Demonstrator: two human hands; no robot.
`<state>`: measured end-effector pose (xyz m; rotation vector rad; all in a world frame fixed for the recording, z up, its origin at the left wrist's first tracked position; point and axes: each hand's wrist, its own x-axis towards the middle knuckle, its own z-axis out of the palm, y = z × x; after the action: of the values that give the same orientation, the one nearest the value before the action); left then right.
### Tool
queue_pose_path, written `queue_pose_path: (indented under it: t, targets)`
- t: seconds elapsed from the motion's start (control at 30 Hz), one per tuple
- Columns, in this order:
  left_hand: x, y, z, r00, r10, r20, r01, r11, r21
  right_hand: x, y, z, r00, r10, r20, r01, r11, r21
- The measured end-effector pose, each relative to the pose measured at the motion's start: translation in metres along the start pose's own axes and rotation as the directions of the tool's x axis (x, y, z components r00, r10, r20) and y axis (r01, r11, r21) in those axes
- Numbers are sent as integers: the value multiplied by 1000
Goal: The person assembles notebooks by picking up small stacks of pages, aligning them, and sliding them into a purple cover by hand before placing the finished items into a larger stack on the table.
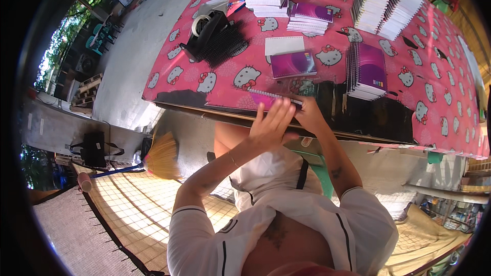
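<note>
A purple spiral notebook point(262, 99) lies at the table's front edge, its coil side facing away from me. My left hand point(273, 122) rests flat against its near side with the fingers stretched out. At the notebook's right end, my right hand point(310, 115) has its fingers closed around the corner. Part of the cover is hidden behind my hands. Just beyond lies another purple notebook point(293, 65) that seems to be in a clear plastic sleeve, with a white sheet or pad point(284, 46) behind it.
Right of my hands stands a stack of purple notebooks point(369, 69). Smaller notebook stacks point(310, 19) and tall white piles point(372, 1) sit farther back. A black tape dispenser point(207, 35) is at the left on the pink tablecloth point(176, 79). A broom point(161, 157) leans below the table.
</note>
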<state>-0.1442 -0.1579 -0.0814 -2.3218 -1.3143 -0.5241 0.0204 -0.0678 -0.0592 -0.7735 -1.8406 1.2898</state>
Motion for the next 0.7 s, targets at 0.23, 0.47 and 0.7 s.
queue_pose_path:
  t: [0.23, 0.47, 0.7]
  targets:
    - [11, 15, -20, 998, -58, 6, 58, 986, -159, -3, 5, 1, 998, -59, -39, 61, 997, 54]
    - [67, -27, -45, 969, -244, -34, 208, 886, -415, -3, -17, -11, 997, 68, 43, -68, 998, 3]
    - [68, -24, -43, 962, -269, -44, 216, 852, -477, -9, -39, -64, 996, 17, 90, -17, 1000, -10]
